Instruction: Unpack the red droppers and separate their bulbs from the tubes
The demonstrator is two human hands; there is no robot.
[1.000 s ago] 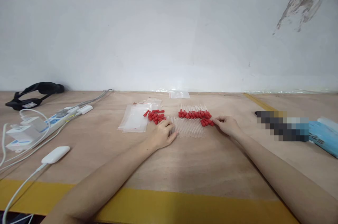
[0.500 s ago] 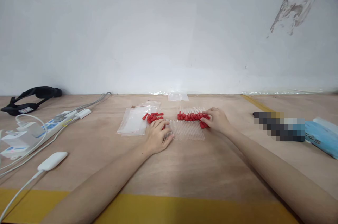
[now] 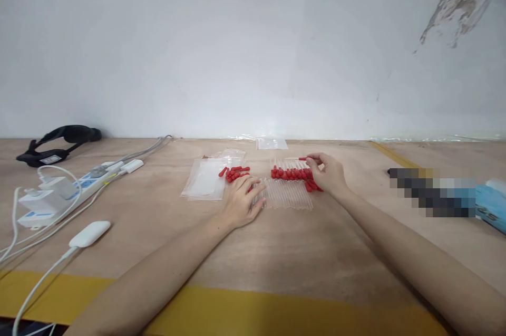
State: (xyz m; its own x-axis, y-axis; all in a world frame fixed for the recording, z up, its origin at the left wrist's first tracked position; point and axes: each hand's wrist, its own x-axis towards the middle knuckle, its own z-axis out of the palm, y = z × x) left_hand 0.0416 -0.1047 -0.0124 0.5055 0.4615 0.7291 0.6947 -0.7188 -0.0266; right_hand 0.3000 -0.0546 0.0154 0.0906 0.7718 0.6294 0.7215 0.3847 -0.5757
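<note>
My left hand [image 3: 242,203] lies palm down with its fingers spread, its fingertips over the left end of a row of clear glass tubes [image 3: 288,194]. Beside it is a small pile of loose red rubber bulbs [image 3: 234,173]. My right hand [image 3: 326,172] is closed in a pinch on a red rubber bulb [image 3: 302,159], partly hidden by the fingers. Below that hand runs a row of red bulbs [image 3: 291,174] with thin clear tubes [image 3: 289,163] behind it. A few more red bulbs [image 3: 312,186] lie near the right wrist.
Clear plastic bags [image 3: 203,178] lie left of the bulbs; another bag [image 3: 272,144] is by the wall. At the left are a power strip [image 3: 87,183] with cables, a white charger [image 3: 90,234] and a black strap [image 3: 59,146]. A blue packet [image 3: 490,207] is at the right.
My right hand has lifted slightly away from the right end of the bulb row, now with a red bulb at its fingertips. The left hand stays in place; the view has shifted slightly.
</note>
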